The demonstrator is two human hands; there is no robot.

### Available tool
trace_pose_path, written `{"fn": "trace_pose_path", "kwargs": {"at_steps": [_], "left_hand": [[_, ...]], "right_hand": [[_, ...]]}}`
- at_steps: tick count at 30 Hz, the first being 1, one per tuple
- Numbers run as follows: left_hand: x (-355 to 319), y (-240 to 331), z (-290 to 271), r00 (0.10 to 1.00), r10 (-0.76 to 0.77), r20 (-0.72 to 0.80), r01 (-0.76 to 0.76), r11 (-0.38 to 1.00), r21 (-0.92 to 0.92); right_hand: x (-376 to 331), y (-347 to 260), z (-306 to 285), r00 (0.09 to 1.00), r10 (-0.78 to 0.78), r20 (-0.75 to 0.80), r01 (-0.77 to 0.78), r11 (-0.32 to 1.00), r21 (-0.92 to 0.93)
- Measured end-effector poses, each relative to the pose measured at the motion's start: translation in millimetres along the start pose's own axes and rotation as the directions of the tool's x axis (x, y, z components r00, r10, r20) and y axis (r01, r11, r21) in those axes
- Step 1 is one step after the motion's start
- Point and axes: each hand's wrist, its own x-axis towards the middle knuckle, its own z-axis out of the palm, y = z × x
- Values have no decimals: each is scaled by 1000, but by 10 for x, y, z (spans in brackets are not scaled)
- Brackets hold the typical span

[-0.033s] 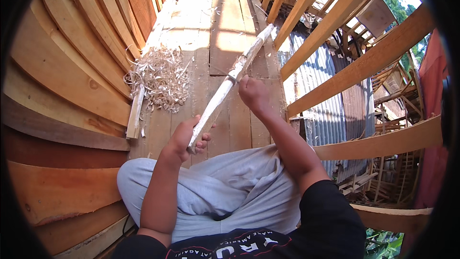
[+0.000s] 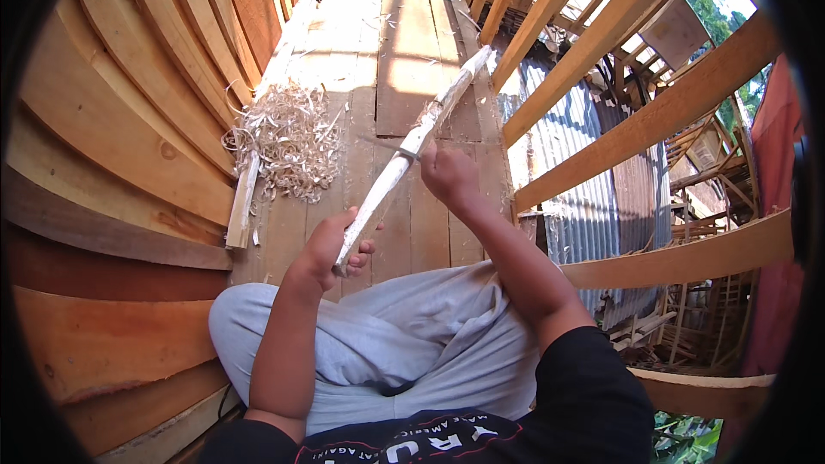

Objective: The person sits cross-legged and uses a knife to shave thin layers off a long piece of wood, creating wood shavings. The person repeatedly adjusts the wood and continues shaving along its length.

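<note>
We observe one long, pale stick [image 2: 378,189] running diagonally through the centre of the frame, from just left of lower centre toward the upper right. Its surface is mostly whitish, with a browner patch on its upper half. Left hand [image 2: 326,245], lower centre: fingers curled around the stick's near end, thumb along its side. Right hand [image 2: 449,175], centre: clenched in a fist at the base of a thin knife [image 2: 381,143]; we take the handle to be inside the fist, where we cannot see it. The blade lies crosswise over the stick near mid-length, its tip pointing to the upper left. We cannot tell whether the stick's far end touches the plank floor [image 2: 430,228]. Left of centre we note a heap of curled shavings [image 2: 296,142] beside the board wall [image 2: 129,120]. Right side: slatted railing [image 2: 636,143], with corrugated sheeting [image 2: 571,150] beyond. Lower centre: grey trousers [image 2: 430,335], legs folded.
</note>
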Motion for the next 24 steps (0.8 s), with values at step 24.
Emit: {"fn": "trace_pose_path", "kwargs": {"at_steps": [24], "left_hand": [[13,27,62,960,176,-218,-111,953,281]], "right_hand": [[-1,28,141,997,-38,-60,34,998,-53]]}}
